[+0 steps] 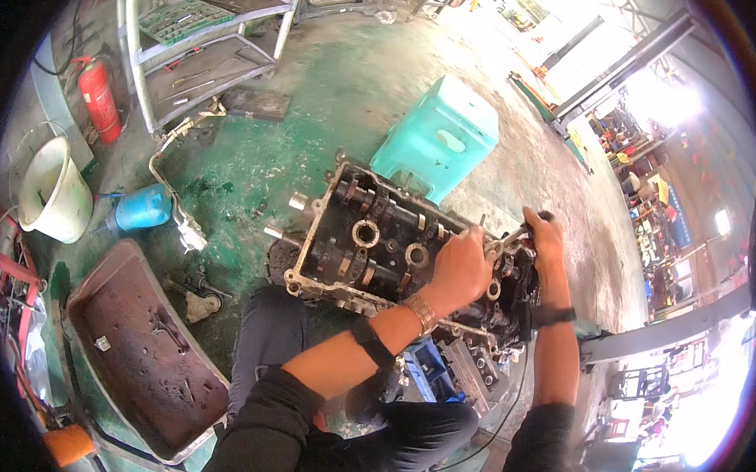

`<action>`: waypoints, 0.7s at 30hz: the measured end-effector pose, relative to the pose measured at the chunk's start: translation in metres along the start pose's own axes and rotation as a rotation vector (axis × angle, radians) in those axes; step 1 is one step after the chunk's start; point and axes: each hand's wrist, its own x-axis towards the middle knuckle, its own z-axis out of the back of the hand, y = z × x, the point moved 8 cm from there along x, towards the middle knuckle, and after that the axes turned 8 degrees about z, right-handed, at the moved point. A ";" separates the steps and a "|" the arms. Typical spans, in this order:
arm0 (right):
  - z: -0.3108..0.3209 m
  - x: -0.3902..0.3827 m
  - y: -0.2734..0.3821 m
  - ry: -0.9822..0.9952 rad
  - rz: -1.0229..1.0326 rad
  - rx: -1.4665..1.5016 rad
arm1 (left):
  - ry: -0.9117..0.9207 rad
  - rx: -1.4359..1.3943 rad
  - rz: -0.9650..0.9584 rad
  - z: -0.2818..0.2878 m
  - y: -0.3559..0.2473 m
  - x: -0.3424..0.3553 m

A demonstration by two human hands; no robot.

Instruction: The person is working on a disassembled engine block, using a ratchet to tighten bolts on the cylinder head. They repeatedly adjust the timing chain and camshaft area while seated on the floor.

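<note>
An engine cylinder head (394,255) with its camshafts exposed lies across in front of my knees, grimy with dark oil. My left hand (464,266) is closed over its right part, fingers bent down; what they grip is hidden. Just to the right, my right hand (546,240) is closed round a short metal tool (514,237), probably a wrench, which slants down towards my left fingers at the right end of the cylinder head. Beneath that hand sits a dark chain or gear part (522,283), hard to make out.
A turquoise plastic container (439,147) stands behind the cylinder head. On the left are a brown drain tray (101,293), a white bucket (65,193), a blue canister (142,207), and a red fire extinguisher (99,101). A metal shelf rack (209,64) holds tools. A blue box (431,371) lies near my knees.
</note>
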 end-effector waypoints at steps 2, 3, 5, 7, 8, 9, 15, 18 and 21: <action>-0.028 0.017 0.032 0.122 0.094 -0.204 | 0.000 -0.014 0.010 0.001 0.003 -0.003; -0.043 0.023 0.046 0.190 0.152 -0.333 | 0.021 -0.049 -0.007 0.002 0.003 -0.004; -0.070 0.024 0.080 0.228 0.352 -0.333 | 0.080 -0.106 -0.025 0.007 0.007 -0.009; -0.097 0.015 0.111 0.267 0.541 -0.473 | -0.041 -0.207 -0.052 0.030 0.009 -0.015; -0.109 0.004 0.123 0.298 0.617 -0.447 | -0.094 -0.307 -0.009 0.042 0.014 -0.020; -0.120 -0.007 0.132 0.318 0.637 -0.441 | -0.145 -0.404 0.033 0.054 0.019 -0.025; -0.175 -0.108 0.178 0.531 1.070 -0.896 | -0.597 -0.784 0.085 0.150 0.045 -0.057; -0.180 -0.163 0.176 0.515 1.273 -0.975 | -0.644 -0.932 0.011 0.182 0.049 -0.065; -0.170 -0.213 0.161 0.441 1.414 -0.904 | -0.633 -0.960 -0.018 0.201 0.050 -0.065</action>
